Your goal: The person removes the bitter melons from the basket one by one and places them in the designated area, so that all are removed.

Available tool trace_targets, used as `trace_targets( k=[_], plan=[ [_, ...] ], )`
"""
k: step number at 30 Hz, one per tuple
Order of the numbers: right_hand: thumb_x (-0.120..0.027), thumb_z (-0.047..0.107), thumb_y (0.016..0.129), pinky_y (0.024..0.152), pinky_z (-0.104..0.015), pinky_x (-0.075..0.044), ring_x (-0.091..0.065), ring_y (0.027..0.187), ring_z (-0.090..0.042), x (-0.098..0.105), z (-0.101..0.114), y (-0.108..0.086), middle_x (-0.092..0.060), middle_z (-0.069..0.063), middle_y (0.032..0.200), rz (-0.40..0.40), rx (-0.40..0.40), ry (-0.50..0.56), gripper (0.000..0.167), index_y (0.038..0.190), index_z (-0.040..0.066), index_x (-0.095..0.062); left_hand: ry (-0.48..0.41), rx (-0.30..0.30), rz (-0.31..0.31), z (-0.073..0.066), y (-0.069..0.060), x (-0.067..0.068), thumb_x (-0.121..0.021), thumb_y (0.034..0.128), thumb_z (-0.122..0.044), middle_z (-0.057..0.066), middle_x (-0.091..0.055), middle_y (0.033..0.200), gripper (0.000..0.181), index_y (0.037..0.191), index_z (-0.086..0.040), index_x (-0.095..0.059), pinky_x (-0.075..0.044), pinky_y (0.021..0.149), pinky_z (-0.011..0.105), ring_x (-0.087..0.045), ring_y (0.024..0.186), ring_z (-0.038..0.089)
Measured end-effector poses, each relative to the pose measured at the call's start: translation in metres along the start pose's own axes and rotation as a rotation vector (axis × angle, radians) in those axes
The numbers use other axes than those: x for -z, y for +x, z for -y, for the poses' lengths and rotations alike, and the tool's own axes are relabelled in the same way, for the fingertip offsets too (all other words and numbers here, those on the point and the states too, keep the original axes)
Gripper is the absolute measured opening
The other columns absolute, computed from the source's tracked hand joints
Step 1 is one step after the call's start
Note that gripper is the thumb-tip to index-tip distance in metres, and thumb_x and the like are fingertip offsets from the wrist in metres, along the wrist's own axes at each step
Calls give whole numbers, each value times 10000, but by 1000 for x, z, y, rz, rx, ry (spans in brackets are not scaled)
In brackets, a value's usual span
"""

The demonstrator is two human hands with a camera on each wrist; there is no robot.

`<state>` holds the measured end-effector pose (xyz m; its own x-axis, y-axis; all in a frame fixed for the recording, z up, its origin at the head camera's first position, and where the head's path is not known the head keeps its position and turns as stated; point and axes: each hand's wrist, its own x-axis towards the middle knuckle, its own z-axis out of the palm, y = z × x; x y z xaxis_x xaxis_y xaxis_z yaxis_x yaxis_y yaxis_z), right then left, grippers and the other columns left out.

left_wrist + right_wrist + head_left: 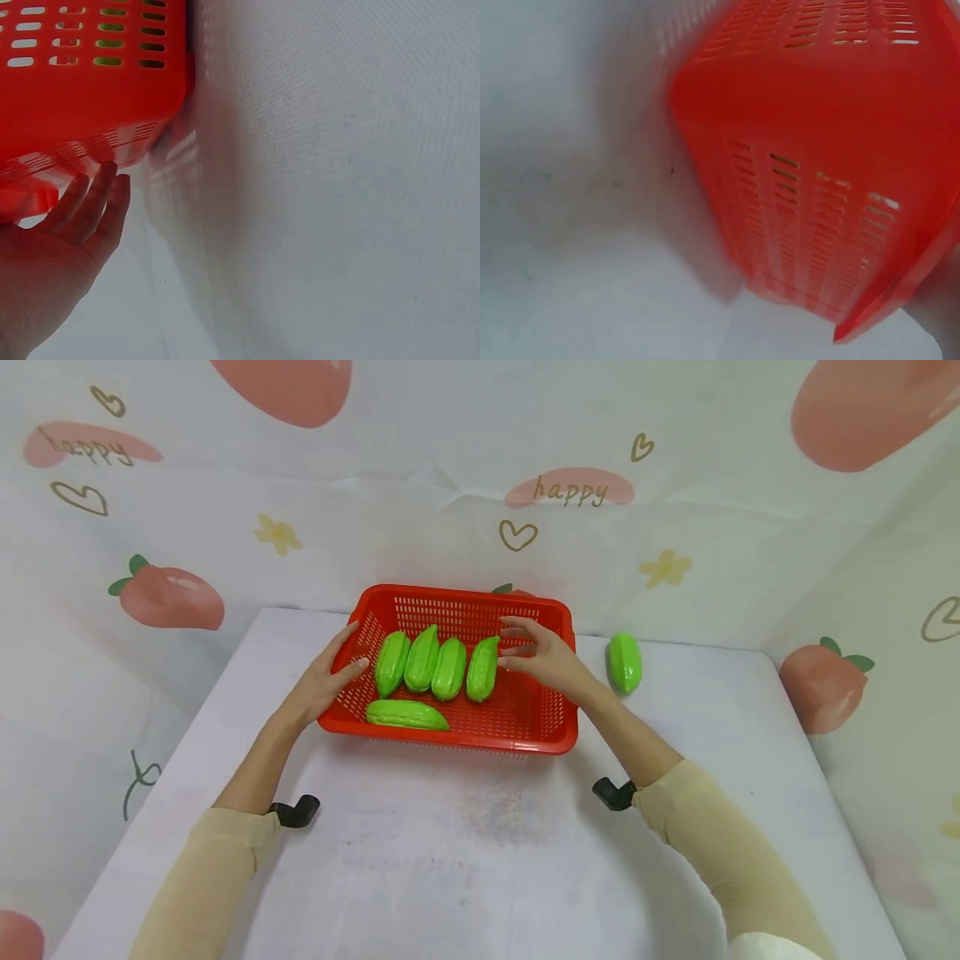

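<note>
A red basket (pixel 450 742) with slotted walls stands on the table. Several bright green ridged bitter melons lie in it: a row including one bitter melon (pixel 482 670) at its right end, and another bitter melon (pixel 407 715) crosswise along the front wall. My left hand (pixel 313 687) holds the basket's left side, thumb inside the rim and fingers outside against the slotted wall (pixel 82 154). Over the basket, my right hand (pixel 551 660) has its fingers spread with nothing between them. Its thumb tip is close beside the row's right-end melon; whether they touch I cannot tell.
One more bitter melon (pixel 625 663) lies on the white table (pixel 450 860), to the right of the basket. A patterned cloth (pixel 420 527) hangs behind the table. Black wrist mounts (pixel 297 811) stick out by both sleeves.
</note>
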<state>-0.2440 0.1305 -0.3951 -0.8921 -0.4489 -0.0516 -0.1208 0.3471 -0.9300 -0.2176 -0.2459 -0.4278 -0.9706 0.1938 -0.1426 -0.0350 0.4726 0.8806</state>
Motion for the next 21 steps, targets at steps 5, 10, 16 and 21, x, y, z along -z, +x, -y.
trace_targets(
  k=[5,10,16,21],
  plan=[
    [-677,128,940,988,-448,-486,-570,1222,-291,-5,3,5,-475,-166,1450,-1,-47,-11,640,1511,122,-389,10,11,9,-12,-6,0,-484,1023,-355,211,-267,1561,716,1610,-307,-76,-495,902,430,-482,1199,409],
    [-676,140,939,1017,-469,-458,-551,1237,-302,-10,-1,12,-474,-158,1457,-25,-136,-34,638,1510,125,-391,14,12,4,-7,-2,0,-493,1023,-353,199,-261,1569,719,1609,-310,-79,-493,901,417,-482,1201,403],
    [-674,142,936,1015,-446,-460,-584,1174,-289,-16,-4,18,-462,-160,1469,-39,-234,4,651,1517,111,-381,5,17,8,-5,0,-2,-486,1022,-367,188,-252,1579,719,1609,-310,-75,-467,961,501,-486,1209,408],
    [-700,156,915,1016,-439,-455,-516,1254,-281,-20,-3,20,-435,-151,1491,-16,-261,-39,701,1525,105,-358,4,8,-2,-2,0,-1,-502,1014,-402,167,-252,1587,727,1601,-360,-76,-465,967,508,-491,1212,391]
  ],
)
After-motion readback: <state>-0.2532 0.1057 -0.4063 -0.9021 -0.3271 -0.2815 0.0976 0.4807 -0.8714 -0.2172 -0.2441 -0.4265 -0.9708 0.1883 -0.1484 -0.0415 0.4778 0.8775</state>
